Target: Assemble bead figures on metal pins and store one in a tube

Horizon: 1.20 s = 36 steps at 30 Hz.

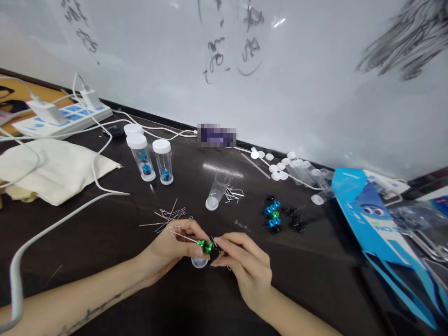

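Note:
My left hand [184, 240] pinches a small shiny green spool-shaped part [206, 246], from which a thin metal pin extends back toward the wrist. Close against its other end, my right hand [245, 266] grips a small black part [215, 253] in its fingertips; whether the two are joined cannot be made out. Just below my left fingers shows a clear round container end [199, 262]. Loose pins with coloured ends [170, 217] lie beyond my left hand. Several blue, green and black spool-shaped parts [273, 214] and small black pieces [296, 221] lie beyond my right hand.
White-capped clear tubes [163, 161] with blue parts inside stand at left. An open clear tube [217, 191] stands beside bent wire clips [234, 194]. White discs [276, 169], a blue bag [367, 210], a cloth pouch [56, 168], a power strip [70, 116] and cables surround the work.

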Motion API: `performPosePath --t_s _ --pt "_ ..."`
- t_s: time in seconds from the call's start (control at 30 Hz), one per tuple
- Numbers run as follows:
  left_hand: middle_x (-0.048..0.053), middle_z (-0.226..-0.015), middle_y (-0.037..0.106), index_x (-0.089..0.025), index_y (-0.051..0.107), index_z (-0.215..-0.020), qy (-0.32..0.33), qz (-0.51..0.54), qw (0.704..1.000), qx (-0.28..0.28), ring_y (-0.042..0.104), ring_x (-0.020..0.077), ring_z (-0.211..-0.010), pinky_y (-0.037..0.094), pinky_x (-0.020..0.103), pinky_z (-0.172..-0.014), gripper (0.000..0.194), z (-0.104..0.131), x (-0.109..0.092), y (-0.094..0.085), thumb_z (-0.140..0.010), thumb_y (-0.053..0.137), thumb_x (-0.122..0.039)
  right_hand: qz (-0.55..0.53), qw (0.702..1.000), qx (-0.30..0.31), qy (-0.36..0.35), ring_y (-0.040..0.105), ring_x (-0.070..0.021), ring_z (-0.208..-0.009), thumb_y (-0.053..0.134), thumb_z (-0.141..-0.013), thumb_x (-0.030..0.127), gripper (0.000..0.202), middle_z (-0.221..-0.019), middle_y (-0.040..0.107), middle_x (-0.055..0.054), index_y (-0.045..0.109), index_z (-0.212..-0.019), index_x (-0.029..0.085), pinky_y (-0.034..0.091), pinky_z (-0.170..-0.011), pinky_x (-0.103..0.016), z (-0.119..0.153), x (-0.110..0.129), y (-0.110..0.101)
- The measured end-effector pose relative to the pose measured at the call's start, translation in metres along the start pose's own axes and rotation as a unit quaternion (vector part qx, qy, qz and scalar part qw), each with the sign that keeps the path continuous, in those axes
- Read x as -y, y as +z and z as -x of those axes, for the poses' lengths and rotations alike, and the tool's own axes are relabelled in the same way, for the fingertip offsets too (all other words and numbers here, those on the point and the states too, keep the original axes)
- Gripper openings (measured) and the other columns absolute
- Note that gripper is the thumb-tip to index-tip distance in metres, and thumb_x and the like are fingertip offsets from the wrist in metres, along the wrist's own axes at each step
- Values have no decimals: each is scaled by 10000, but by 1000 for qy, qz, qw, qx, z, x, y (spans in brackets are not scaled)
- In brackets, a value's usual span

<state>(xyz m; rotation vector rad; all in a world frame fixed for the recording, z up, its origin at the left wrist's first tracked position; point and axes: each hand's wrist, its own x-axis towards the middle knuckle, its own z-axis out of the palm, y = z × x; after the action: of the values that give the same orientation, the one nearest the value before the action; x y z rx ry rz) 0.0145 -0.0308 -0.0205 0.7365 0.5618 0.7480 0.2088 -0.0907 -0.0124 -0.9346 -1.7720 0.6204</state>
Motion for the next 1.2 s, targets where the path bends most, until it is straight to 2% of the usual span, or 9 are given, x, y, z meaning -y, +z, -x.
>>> performPosePath --t_s 0.17,0.37,0.67,1.2 --pt "23 -708 741 -141 739 -739 2 -1 1000 -14 691 139 -640 535 202 -622 199 -2 -1 0 -588 859 -91 20 1000 -8 16 687 -199 -924 541 -925 63 365 -1096 633 -83 616 -1226 256 612 -772 -321 -1 0 1" --pt "34 -723 749 -139 737 -744 -1 -6 1000 -7 704 162 -655 544 232 -639 203 -3 -3 2 -584 854 -94 10 999 -19 25 681 -213 -969 557 -919 67 316 -1124 673 -79 620 -1163 258 620 -757 -333 0 -3 3" --pt "32 -694 746 -130 723 -723 -15 -3 1000 -13 698 149 -623 532 214 -610 193 -3 -5 3 -584 851 -94 54 997 -49 -6 666 -192 -880 635 -850 13 357 -1004 658 -56 668 -1109 257 586 -739 -327 -2 0 3" --pt "29 -711 761 -156 742 -702 4 -62 998 -28 706 150 -657 556 217 -641 179 -4 -8 -1 -587 850 -71 70 997 -37 -23 680 -203 -889 661 -846 26 394 -1006 676 -66 667 -1153 272 608 -727 -346 -1 -3 2"
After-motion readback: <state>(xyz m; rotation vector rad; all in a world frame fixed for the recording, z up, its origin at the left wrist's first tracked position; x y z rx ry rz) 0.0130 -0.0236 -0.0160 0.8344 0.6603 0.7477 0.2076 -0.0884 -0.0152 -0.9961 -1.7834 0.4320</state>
